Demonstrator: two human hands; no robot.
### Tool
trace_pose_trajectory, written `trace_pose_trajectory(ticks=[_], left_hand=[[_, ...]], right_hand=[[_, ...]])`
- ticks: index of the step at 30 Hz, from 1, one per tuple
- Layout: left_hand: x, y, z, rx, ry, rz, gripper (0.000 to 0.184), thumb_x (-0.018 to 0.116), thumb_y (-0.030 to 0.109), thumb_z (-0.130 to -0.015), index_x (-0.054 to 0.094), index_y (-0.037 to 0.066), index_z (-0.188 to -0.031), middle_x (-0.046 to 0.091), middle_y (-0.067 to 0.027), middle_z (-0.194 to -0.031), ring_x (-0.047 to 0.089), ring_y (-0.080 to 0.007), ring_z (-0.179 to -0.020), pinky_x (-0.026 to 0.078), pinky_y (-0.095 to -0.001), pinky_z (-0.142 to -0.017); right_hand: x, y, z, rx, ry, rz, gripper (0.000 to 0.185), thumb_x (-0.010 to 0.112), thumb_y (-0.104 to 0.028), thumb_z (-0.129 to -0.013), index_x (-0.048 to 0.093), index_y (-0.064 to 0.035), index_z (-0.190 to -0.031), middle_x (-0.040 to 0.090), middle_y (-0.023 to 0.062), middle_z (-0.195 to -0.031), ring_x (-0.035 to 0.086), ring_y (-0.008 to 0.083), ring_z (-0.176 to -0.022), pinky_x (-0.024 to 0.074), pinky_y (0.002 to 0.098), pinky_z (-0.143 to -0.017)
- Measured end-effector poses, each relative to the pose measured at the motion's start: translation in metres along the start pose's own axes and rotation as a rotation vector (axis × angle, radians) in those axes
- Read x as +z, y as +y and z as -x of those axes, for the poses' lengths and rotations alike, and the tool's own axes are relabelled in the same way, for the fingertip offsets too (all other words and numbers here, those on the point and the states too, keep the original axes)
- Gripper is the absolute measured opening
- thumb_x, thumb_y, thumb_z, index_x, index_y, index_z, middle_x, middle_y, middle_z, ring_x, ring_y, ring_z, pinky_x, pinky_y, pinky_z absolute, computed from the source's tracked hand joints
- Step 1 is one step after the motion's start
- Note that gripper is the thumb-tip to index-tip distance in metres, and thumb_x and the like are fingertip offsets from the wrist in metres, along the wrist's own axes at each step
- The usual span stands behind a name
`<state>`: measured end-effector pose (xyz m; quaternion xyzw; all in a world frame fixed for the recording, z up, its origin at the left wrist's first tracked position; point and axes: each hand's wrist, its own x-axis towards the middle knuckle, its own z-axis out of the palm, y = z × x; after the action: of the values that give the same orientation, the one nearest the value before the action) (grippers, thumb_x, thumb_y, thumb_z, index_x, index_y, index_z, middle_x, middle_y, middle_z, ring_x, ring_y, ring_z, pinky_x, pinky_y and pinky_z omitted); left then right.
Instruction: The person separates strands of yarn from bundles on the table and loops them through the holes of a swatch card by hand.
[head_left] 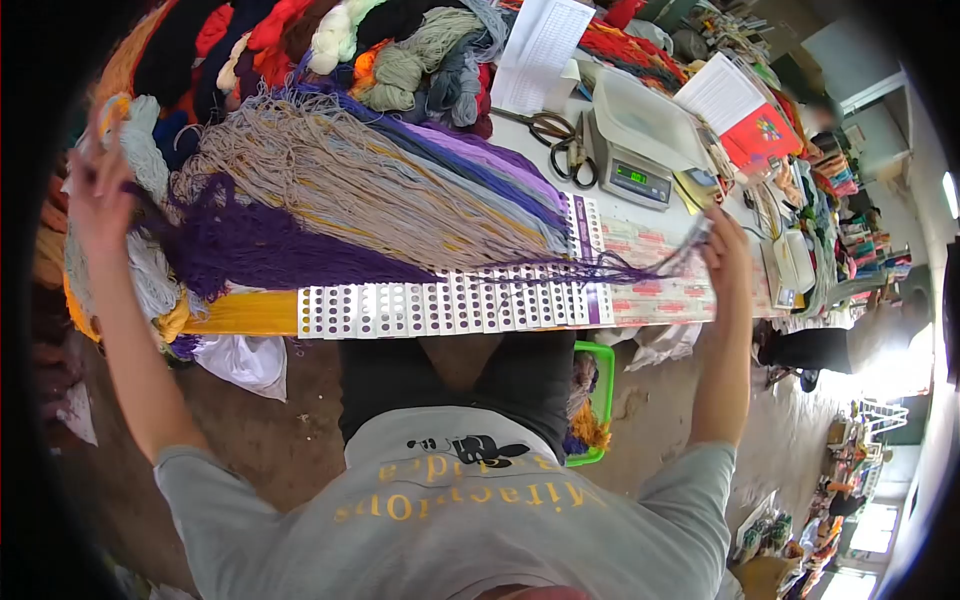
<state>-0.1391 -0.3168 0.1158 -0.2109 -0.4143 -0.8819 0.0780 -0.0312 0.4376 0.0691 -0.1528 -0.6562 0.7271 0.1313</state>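
A bundle of dark purple yarn stretches across the front of the table, over other strands. At the far left, my left hand is raised and somewhat blurred, closed at the thumb on one end of this yarn. My right hand pinches the thin loose ends of the purple strands above the table's right part. Between both hands the yarn thins out and sags slightly. Beneath it lie long beige and mustard strands, with lilac and blue strands behind. A hole-punched white card strip runs under the purple yarn.
Coloured skeins are heaped at the back left. Black-handled scissors lie beside a digital scale. Printed sheets and a red booklet stand behind. A green basket of yarn is below the table edge.
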Motion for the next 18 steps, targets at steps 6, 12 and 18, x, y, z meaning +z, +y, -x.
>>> trace_pose_trajectory(ticks=[6, 12, 18], left_hand=[[0.168, -0.191, 0.058, -0.472, -0.399, -0.039, 0.081, 0.062, 0.041, -0.083, 0.019, 0.012, -0.144, 0.024, -0.0181, -0.147, 0.040, -0.0001, -0.044, 0.032, -0.0136, -0.039], [0.180, -0.225, 0.092, -0.867, -0.443, -0.149, 0.038, 0.063, 0.038, -0.083, 0.061, 0.000, -0.081, 0.048, 0.0001, -0.057, 0.038, -0.0062, -0.046, 0.027, -0.0200, -0.043], [0.112, -0.185, 0.088, -0.702, -0.370, -0.577, 0.032, 0.058, 0.031, -0.088, 0.061, 0.000, -0.079, 0.045, 0.0044, -0.060, 0.034, -0.0032, -0.053, 0.023, -0.0189, -0.047]], right_hand=[[0.216, -0.020, 0.101, 0.034, -0.740, 0.395, 0.022, 0.057, -0.023, -0.089, 0.052, -0.0047, -0.101, 0.050, -0.0010, -0.060, 0.048, 0.0051, -0.047, 0.0371, 0.0208, -0.039], [0.237, -0.049, 0.103, -1.145, -0.495, 0.585, 0.019, 0.056, 0.001, -0.081, 0.049, -0.0007, -0.099, 0.052, 0.0129, -0.102, 0.055, 0.0251, -0.083, 0.0457, 0.0329, -0.069], [0.120, -0.047, 0.044, -0.440, -0.491, -0.586, 0.025, 0.050, -0.014, -0.092, 0.052, 0.0077, -0.104, 0.055, 0.0219, -0.115, 0.051, 0.0330, -0.113, 0.0352, 0.0488, -0.104]])
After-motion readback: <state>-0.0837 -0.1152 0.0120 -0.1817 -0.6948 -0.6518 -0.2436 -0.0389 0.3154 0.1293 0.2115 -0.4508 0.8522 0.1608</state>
